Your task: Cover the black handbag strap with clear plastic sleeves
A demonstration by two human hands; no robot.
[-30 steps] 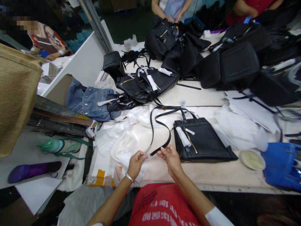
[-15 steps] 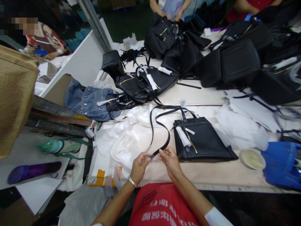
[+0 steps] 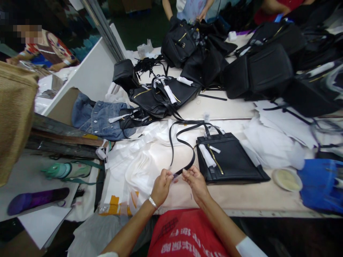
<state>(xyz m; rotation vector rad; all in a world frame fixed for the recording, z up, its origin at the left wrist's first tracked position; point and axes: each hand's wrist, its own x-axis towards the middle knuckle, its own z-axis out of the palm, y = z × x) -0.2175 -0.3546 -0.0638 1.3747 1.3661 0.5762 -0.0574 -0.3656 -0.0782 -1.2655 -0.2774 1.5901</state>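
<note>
A black bag strap (image 3: 190, 164) loops over the table toward the handles of a black handbag (image 3: 230, 157). My right hand (image 3: 197, 181) pinches this strap near its end. At the tip, my left hand (image 3: 162, 185) has its thumb and fingers closed on the strap end, where a bit of clear or purplish film shows. The handbag lies flat just right of my hands, with a gold zipper and white wrapping on its pulls. Left of the strap lies a stack of white foam sheets (image 3: 139, 169).
More black bags (image 3: 166, 94) fill the far side of the table. A blue bag (image 3: 318, 185) and a round dish (image 3: 287, 179) sit at the right, near crumpled white paper (image 3: 273, 142). At left are a denim garment (image 3: 104, 116) and a green bottle (image 3: 66, 170). Co-workers stand beyond.
My left hand has turned slightly and its fingers have risen a little at the strap end. My right hand keeps its pinch. The view has shifted slightly.
</note>
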